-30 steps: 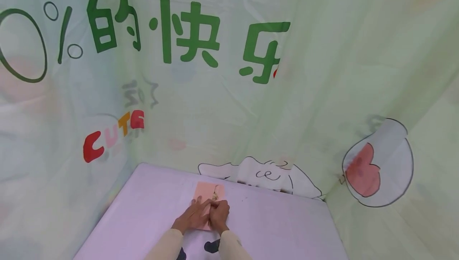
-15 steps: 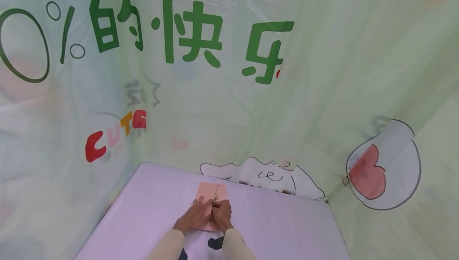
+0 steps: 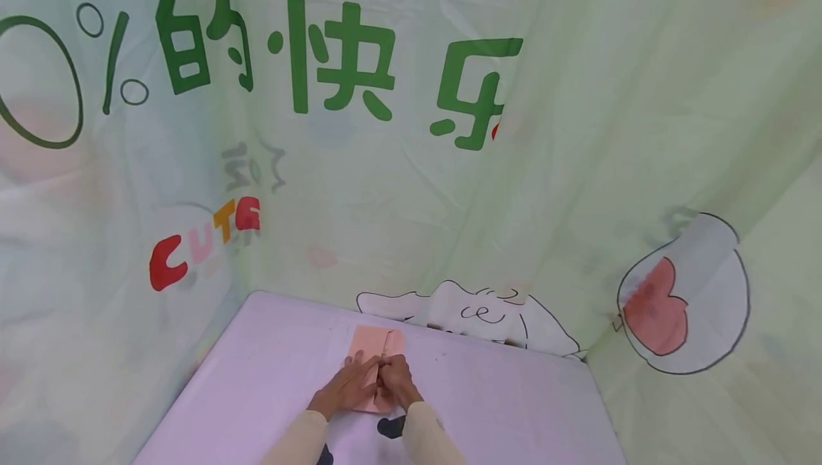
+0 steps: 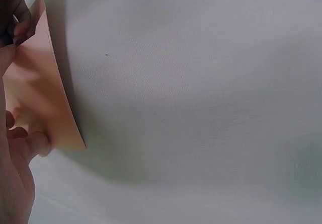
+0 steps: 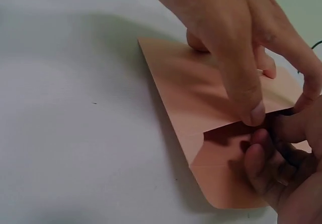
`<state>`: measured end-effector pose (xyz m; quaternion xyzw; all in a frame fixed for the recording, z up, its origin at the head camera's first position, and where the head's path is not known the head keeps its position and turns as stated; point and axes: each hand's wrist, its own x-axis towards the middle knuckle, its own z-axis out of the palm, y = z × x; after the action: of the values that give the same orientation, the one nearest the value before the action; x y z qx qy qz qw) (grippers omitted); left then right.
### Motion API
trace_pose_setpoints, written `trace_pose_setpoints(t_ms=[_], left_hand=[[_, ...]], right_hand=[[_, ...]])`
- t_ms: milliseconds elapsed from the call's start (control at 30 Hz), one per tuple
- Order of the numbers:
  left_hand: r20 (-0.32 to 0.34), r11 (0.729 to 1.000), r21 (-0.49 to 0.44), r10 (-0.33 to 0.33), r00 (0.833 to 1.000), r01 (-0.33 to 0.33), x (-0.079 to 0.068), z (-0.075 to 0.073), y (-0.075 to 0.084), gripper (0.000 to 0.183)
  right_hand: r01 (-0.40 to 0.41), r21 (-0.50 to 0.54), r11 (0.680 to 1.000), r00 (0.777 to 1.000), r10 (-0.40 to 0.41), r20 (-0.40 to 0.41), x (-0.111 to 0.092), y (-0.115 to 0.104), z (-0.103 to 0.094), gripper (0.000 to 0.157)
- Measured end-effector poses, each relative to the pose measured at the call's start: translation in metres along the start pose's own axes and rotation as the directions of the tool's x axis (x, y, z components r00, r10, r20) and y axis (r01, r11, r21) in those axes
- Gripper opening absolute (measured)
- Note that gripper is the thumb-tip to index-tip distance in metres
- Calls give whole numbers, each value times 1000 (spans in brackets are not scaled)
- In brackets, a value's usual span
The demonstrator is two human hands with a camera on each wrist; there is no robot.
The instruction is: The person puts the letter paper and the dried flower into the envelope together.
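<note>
A pink paper envelope (image 3: 369, 340) lies on the table, its long mouth turned toward my right hand. My left hand (image 3: 351, 383) rests on its left part with fingers spread. In the right wrist view, the left thumb presses the envelope (image 5: 181, 93) beside the mouth's edge. My right hand (image 3: 396, 379) is at the mouth, fingers curled inward over the unfolded flap (image 5: 231, 183). Between the fingertips of the right hand (image 5: 297, 168) it is dark, and I cannot tell whether they pinch anything. The left wrist view catches the envelope (image 4: 45, 93) and part of the left hand (image 4: 20, 158).
A pale lilac cloth (image 3: 514, 408) covers the table, with dark printed patches near the front. Printed curtains (image 3: 359, 222) hang behind it and along both sides. A rabbit-like drawing (image 3: 475, 312) shows at the table's back edge.
My right forearm has swung slightly right, and the right hand has turned at the envelope's mouth. A small yellowish bit seen in the mouth earlier is now barely visible. The left hand stays put.
</note>
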<state>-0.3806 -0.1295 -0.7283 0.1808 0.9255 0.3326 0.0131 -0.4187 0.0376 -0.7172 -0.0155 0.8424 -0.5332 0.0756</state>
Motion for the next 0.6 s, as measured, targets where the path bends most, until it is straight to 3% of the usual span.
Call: trace_pose_setpoints(t_ms=[133, 233, 500, 600], left_hand=[[24, 999, 38, 21, 1000, -22, -1, -5, 8, 54], [16, 995, 88, 43, 999, -44, 1, -2, 6, 54], [-53, 981, 174, 99, 994, -88, 14, 16, -17, 48], [-81, 975, 202, 113, 990, -95, 9, 4, -8, 46]], right_hand=[[-45, 74, 996, 998, 42, 38, -19, -22, -10, 24], [-51, 82, 995, 998, 48, 42, -25, -24, -14, 24], [-141, 86, 986, 989, 137, 60, -14, -6, -30, 26], [-152, 32, 988, 988, 152, 16, -9, -6, -43, 25]])
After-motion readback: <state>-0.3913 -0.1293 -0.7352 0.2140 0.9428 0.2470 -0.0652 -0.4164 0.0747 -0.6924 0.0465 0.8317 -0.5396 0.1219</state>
